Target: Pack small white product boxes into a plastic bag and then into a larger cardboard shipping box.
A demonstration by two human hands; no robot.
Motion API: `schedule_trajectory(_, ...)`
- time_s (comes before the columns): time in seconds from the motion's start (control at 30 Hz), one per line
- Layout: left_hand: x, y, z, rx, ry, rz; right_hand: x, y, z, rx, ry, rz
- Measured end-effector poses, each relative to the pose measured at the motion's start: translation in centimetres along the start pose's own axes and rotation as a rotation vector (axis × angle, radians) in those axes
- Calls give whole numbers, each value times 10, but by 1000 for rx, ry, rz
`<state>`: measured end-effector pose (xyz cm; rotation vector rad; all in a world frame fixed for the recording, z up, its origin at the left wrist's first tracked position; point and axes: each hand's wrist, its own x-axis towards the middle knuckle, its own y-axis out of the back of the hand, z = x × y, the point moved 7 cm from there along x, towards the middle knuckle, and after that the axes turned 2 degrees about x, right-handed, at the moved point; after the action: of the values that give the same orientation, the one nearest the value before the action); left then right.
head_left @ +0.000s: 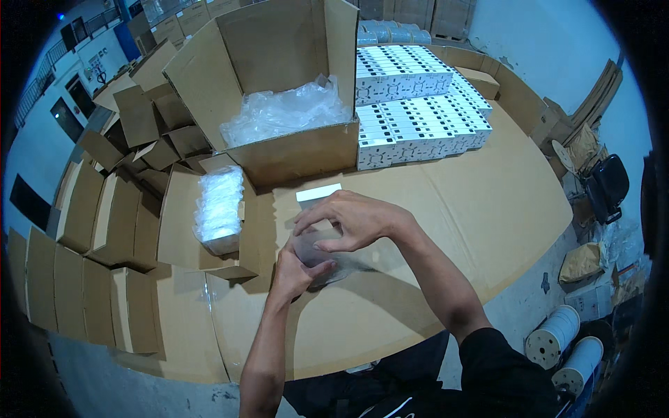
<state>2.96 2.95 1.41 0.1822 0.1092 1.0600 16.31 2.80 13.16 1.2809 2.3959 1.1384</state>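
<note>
A greyish, see-through plastic bag is between my two hands over the cardboard-covered table. My left hand grips it from the left, thumb across its near side. From above and the right, my right hand curves over the bag, its fingers meeting the left fingertips and its thumb against the plastic. What the bag contains, if anything, I cannot make out. Just beyond the hands lies a small white box, partly covered by my right hand.
An open carton with clear plastic bags stands behind. At left, a smaller carton holds bubble-wrapped pieces. Stacked white boxes fill the back right. More cartons crowd the left; cable reels stand right.
</note>
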Motion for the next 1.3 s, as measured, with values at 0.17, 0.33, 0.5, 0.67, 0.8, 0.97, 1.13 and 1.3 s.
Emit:
schedule_trajectory(0.17, 1, 2, -12, 33, 31, -26, -11, 7, 8, 232, -37, 193)
schedule_trajectory(0.33, 3, -2, -3, -136, -43, -34, -41, 22, 60, 628, -27, 675)
schedule_trajectory(0.5, 8, -3, 8, -199, 19, -82, -68, 17, 106, 556, -120, 819)
schedule_trajectory(0.67, 18, 3, 9, -151, 19, -108, -60, 0, 108, 634, -312, 672)
schedule_trajectory(0.8, 20, 2, 5, -180, -5, -113, -51, -7, 108, 642, -233, 643)
schedule_trajectory(0.97, 20, 3, 8, -132, 6, -94, -43, -10, 113, 581, -273, 659)
schedule_trajectory(1.13, 27, 2, 3, -148, -3, -133, -50, 6, 124, 595, -175, 961)
schedule_trajectory(1.3, 33, 7, 0, -124, -25, -169, -46, 10, 121, 796, -72, 1055)
